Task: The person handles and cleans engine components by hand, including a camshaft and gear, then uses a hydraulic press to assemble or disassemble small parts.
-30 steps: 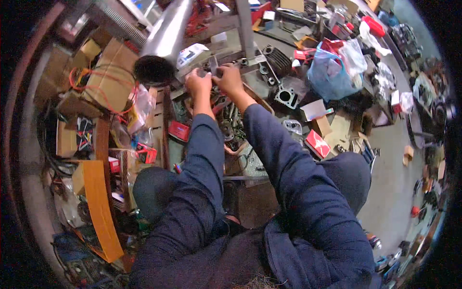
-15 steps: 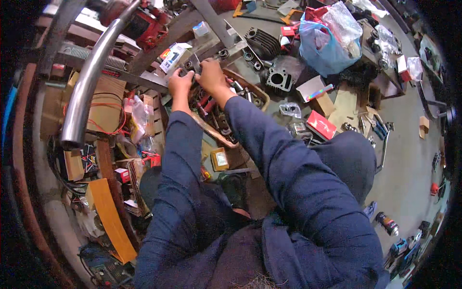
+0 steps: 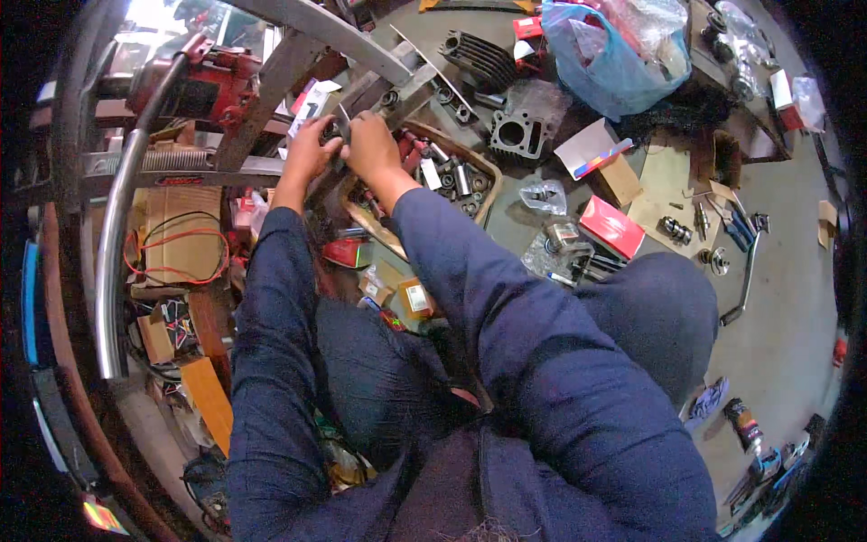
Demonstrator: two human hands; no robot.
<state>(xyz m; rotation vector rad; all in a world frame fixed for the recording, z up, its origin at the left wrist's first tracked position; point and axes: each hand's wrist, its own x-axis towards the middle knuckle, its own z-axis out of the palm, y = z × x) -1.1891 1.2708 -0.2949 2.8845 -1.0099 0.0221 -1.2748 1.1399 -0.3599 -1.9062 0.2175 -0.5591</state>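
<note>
My left hand (image 3: 307, 161) and my right hand (image 3: 372, 147) work close together over the far left end of a wooden tray (image 3: 494, 191). Both are closed, their fingers bent toward each other. A thin, flat grey metal piece (image 3: 344, 114) sticks up beside my right fingers, which grip it. My left thumb and fingers pinch around something small and dark, mostly hidden by the hand. Sockets (image 3: 462, 179) and other metal parts lie in the tray. A white box (image 3: 312, 105) stands just beyond my left hand.
A metal frame with a chrome tube (image 3: 122, 235) rises at the left. To the right lie an engine cylinder (image 3: 522, 135), a finned cylinder (image 3: 483, 59), a blue plastic bag (image 3: 614, 77), a red box (image 3: 611, 226) and a camshaft (image 3: 675, 229). Small boxes (image 3: 417, 298) lie near my knees.
The view has shifted and turned, showing more of the frame at the left. Both hands remain close together, still gripping, and appear slightly farther left in the picture.
</note>
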